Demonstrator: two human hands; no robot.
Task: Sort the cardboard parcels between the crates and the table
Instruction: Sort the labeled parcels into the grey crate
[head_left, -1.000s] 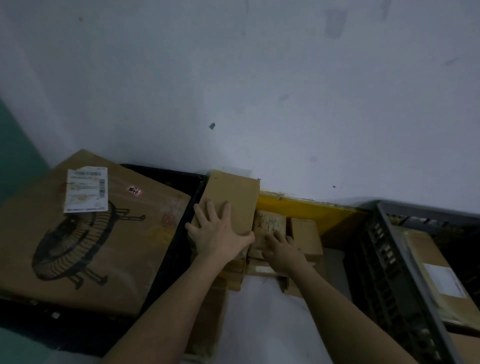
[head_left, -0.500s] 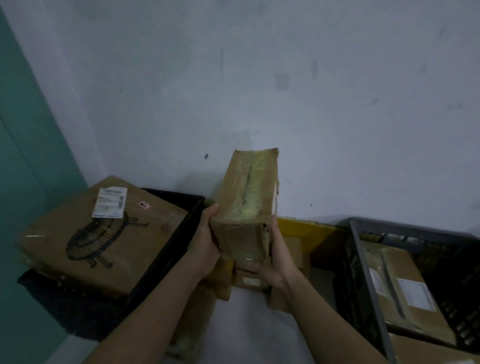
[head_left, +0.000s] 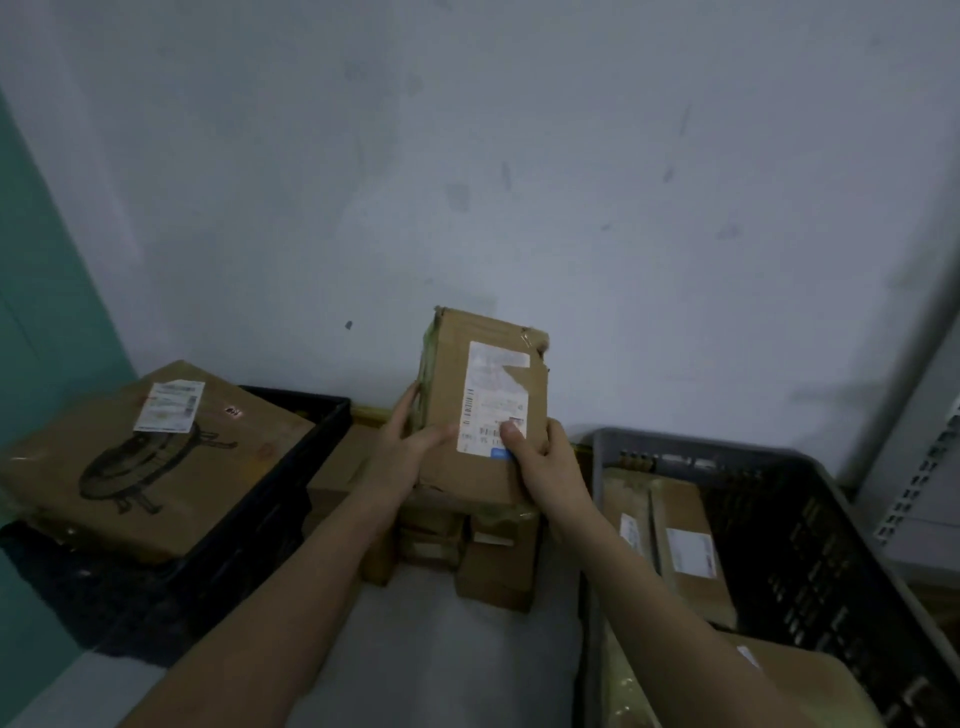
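I hold a small cardboard parcel (head_left: 485, 395) upright in front of the wall, its white shipping label facing me. My left hand (head_left: 410, 447) grips its left side and lower edge, thumb on the front. My right hand (head_left: 543, 462) grips the lower right corner, thumb pressed on the label. Below it, several small cardboard parcels (head_left: 493, 561) lie stacked on the white table (head_left: 441, 665). A black crate (head_left: 291, 467) on the left carries a large flat box (head_left: 150, 462) with a printed drawing. A grey crate (head_left: 810, 530) on the right holds parcels (head_left: 685, 551).
A pale wall (head_left: 571, 182) rises directly behind the table. A teal panel (head_left: 36, 312) borders the left side. A yellow strip (head_left: 371, 413) runs behind the stack. A pale metal upright (head_left: 924, 415) stands at the far right.
The parcel has been lifted off the stack and turned, so its labelled face now faces me. Both hands shifted from pressing on the stack to gripping the parcel's sides.
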